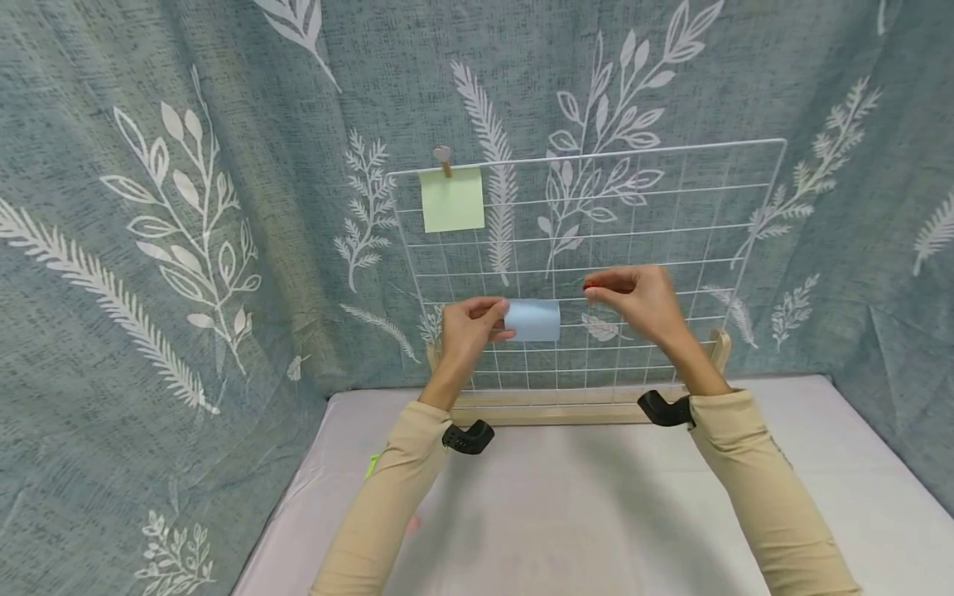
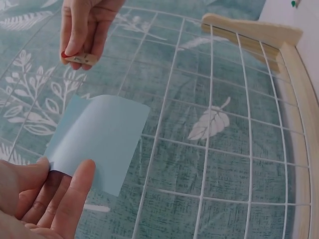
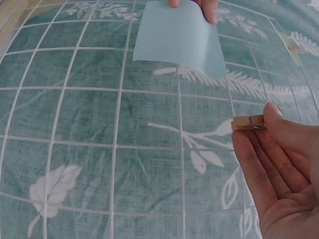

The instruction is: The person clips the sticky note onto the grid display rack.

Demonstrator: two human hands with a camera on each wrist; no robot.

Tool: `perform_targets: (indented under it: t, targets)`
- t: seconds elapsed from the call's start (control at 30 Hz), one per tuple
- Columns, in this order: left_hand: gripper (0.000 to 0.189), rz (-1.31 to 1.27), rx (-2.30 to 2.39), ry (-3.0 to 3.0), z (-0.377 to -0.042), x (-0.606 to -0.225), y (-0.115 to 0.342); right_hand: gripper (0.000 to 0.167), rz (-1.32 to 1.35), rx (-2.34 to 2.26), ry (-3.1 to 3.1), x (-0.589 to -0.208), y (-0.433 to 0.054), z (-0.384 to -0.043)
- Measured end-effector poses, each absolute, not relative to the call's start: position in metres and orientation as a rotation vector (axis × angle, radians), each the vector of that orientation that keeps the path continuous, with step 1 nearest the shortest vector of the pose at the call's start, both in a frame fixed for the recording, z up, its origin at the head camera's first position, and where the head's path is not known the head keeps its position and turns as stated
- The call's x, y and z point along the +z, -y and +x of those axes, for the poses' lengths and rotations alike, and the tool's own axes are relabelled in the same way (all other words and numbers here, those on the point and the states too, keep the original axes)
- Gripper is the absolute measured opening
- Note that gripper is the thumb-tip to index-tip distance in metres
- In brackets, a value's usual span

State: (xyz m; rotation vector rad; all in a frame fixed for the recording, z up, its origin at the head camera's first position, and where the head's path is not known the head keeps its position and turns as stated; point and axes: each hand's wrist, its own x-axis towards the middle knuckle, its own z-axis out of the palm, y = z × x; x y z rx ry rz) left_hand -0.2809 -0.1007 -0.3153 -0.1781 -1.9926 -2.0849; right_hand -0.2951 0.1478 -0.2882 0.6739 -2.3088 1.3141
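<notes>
So the blue paper note (image 1: 533, 320) is up in front of the white wire grid (image 1: 581, 156), and the left hand (image 1: 468, 331) has it pinched by one side edge, thumb and fingers clamped on it. Can't tell if the paper actually touches the wires. It's surely next to weightless, and it bows already, so I'd call it floppy and easy to crease. Pinch lightly near the edge, leave the rest flat.

The right hand (image 1: 644, 302) is well apart from the note, fingertips together on a small wooden clothespin (image 3: 248, 122) with a bit of red at the gripped end. That should be light but rigid, with some spring to fight. Hold it by the tail, like here, so the nose stays free. Tiny thing, so a sloppy squeeze could make it twist or pop out of the fingertips.
</notes>
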Motion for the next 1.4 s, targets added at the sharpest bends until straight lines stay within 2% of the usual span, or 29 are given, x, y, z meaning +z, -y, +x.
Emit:
perform_targets:
  t: [0.5, 1.0, 1.4]
  targets:
    - [0.021, -0.322, -1.983, 2.002, -0.279, -0.288, 0.089, 0.02, 0.683, 1.228, 2.241, -0.256, -0.145, -0.294]
    - [0.022, -0.361, -2.024, 1.907, -0.282, -0.258, 0.088, 0.02, 0.686, 1.247, 2.206, -0.237, -0.14, -0.295]
    - [0.017, -0.453, -1.85, 1.943, -0.284, -0.231, 0.076, 0.017, 0.725, 1.168, 2.124, -0.211, -0.134, -0.297]
